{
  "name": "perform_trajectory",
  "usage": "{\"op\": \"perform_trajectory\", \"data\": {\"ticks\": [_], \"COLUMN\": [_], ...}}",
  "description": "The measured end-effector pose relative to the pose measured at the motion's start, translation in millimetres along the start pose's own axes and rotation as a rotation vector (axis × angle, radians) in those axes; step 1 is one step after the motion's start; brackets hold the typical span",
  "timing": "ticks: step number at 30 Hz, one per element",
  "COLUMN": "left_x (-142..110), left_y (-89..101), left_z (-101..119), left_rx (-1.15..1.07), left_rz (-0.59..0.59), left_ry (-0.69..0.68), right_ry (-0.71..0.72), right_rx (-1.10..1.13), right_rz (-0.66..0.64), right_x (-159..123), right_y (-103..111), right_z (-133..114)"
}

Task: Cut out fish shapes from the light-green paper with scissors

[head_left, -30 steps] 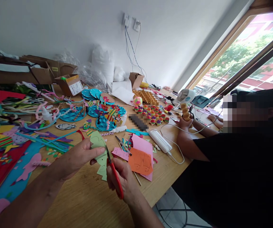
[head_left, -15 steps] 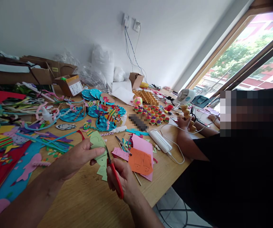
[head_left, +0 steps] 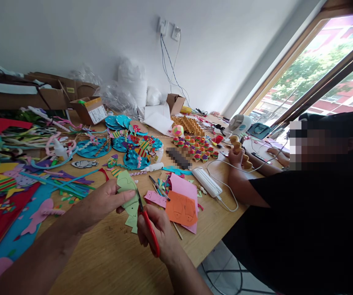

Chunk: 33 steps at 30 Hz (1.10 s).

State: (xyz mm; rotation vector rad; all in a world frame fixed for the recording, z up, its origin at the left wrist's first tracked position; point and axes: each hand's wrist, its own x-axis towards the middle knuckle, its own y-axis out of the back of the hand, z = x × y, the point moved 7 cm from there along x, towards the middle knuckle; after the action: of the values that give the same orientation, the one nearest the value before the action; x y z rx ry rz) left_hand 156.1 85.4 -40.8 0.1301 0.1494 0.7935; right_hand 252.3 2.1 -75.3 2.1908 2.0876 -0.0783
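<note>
Pinched green paper (head_left: 130, 196) in the left hand (head_left: 104, 200), gripped red scissors (head_left: 150, 233) in the right hand (head_left: 160, 231), above the table (head_left: 102, 254); had orange paper (head_left: 181, 209) near right, white power strip (head_left: 207, 183) and glue bottle (head_left: 154, 167) farther.

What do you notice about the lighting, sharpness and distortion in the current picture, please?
Head view: the window is glaringly bright and partly washed out; the co-worker's black shirt loses nearly all detail. Head view: wide-angle stretching seems strongest near the edges. Head view: pixelation hides a patch among the crafts, while the green paper and scissors look fairly clear.
</note>
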Motion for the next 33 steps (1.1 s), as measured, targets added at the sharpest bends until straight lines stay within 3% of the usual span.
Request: {"op": "perform_trajectory", "data": {"ticks": [24, 33], "left_x": [-1.4, -2.2], "left_y": [0.2, 2.7], "left_z": [-0.3, -5.4], "left_rx": [-0.086, -0.088], "left_rz": [-0.051, -0.058], "left_ry": [0.012, 0.118], "right_ry": [-0.007, 0.071], "right_rx": [0.019, -0.076], "right_rz": [-0.039, -0.037], "right_x": [-0.5, -1.4], "right_y": [-2.1, 1.3], "right_z": [-1.3, -2.8]}}
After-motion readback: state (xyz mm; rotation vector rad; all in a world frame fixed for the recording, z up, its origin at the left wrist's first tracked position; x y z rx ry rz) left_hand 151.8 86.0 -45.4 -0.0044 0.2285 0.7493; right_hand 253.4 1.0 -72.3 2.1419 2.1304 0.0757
